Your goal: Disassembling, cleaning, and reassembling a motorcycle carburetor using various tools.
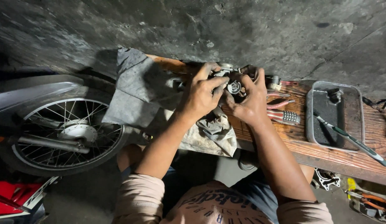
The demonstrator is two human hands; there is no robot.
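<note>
Both hands meet over a small grimy metal engine part (233, 86) held above a wooden plank bench (338, 155). My left hand (201, 94) wraps the part from the left, fingers curled over its top. From the right, my right hand (250, 99) grips it with thumb and fingers pressed at its round silver fitting. Most of the part is hidden by my fingers. A dirty crumpled rag (211, 132) lies on the bench just under my hands.
A grey cloth (135, 89) drapes the bench's left end. Red-handled pliers (280, 101) and a ribbed tool handle (286, 117) lie right of my hands. A metal tray (315, 93) holds a screwdriver (353, 141). A motorcycle wheel (64, 130) stands at left; tools (367, 201) lie on the floor.
</note>
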